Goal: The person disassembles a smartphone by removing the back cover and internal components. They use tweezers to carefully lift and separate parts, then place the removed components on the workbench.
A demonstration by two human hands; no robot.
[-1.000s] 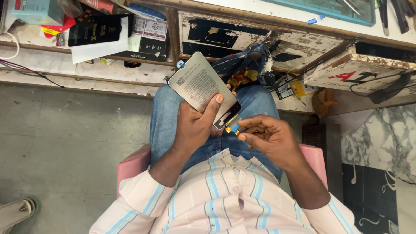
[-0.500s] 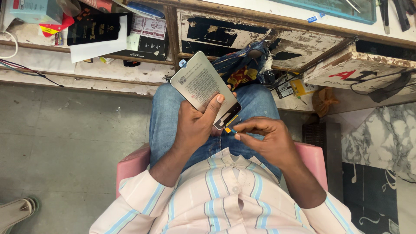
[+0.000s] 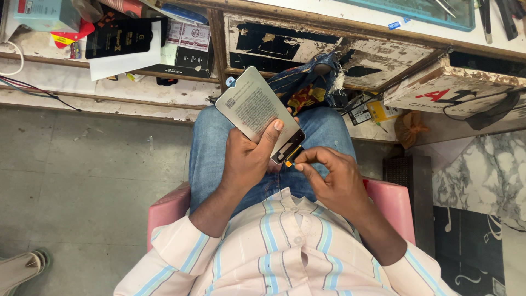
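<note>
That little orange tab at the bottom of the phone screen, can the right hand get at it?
Probably yes: the right hand already has its fingertips at the orange tab, and the left hand grips the phone screen higher up.

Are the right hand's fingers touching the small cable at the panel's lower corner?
Touching. The head view shows the right hand pinching the flex cable at the grey panel, with no gap visible.

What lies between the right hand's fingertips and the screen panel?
In the head view, only the small orange flex tab at the panel's lower corner; the right hand pinches it and the left hand holds the panel.
</note>
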